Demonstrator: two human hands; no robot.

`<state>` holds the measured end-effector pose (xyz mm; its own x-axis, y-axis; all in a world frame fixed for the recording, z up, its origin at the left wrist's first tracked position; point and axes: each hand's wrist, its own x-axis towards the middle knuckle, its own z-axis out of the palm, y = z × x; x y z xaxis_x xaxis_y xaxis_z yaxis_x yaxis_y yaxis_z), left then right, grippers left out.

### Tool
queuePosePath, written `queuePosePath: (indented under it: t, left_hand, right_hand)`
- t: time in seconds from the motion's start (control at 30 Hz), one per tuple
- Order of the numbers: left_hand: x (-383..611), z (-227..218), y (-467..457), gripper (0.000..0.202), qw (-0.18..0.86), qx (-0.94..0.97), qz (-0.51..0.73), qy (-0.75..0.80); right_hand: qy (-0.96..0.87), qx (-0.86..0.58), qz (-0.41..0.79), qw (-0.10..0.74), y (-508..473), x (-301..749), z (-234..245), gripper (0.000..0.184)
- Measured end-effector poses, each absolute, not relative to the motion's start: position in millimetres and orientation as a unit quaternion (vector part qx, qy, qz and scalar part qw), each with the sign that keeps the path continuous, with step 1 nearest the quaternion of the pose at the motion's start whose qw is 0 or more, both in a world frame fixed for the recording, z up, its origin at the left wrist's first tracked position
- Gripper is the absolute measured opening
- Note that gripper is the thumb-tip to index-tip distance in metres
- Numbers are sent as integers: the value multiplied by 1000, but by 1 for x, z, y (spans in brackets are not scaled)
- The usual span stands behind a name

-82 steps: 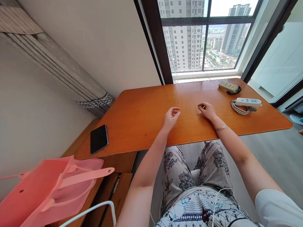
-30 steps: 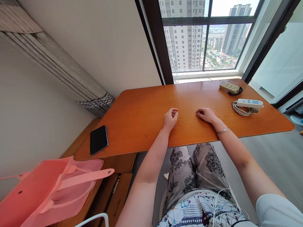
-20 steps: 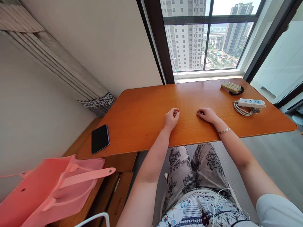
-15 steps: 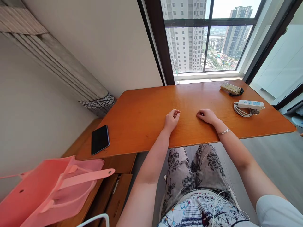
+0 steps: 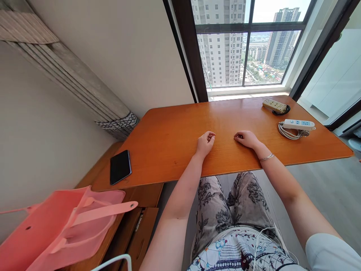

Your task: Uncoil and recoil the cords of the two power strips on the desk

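Observation:
My left hand (image 5: 206, 144) rests on the wooden table (image 5: 166, 143), fingers loosely curled in with nothing visible in them. Across a short gap lies my right hand (image 5: 246, 138), also loosely closed on the tabletop and holding nothing that I can see. It is the nearer hand to the white power strip (image 5: 299, 124) with its coiled cord. Behind that strip is a cream power strip (image 5: 274, 105) with a black cord. A black tablet (image 5: 120, 167) lies at the table's left end, well away from my left hand.
A pink bag (image 5: 67, 222) stands open at the lower left, beside a wooden drawer unit (image 5: 142, 233). A white cable or handle (image 5: 115, 259) shows at the bottom edge. Past the table are a window (image 5: 248, 56) and a tied curtain (image 5: 84, 86).

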<state>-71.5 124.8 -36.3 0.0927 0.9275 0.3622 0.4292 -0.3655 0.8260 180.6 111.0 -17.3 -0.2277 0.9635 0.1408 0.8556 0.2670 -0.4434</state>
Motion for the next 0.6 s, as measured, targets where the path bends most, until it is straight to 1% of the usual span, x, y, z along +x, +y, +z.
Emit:
queuePosePath:
  t: [0.43,0.6]
  left_hand:
    - [-70,-33,121,11,272,711,433,483]
    - [-70,-33,121,11,278,710,430,483]
  right_hand:
    - [-767,-587,147,216,111,181,-18,18]
    - [-759,-581,149,252,112,179,-20,19]
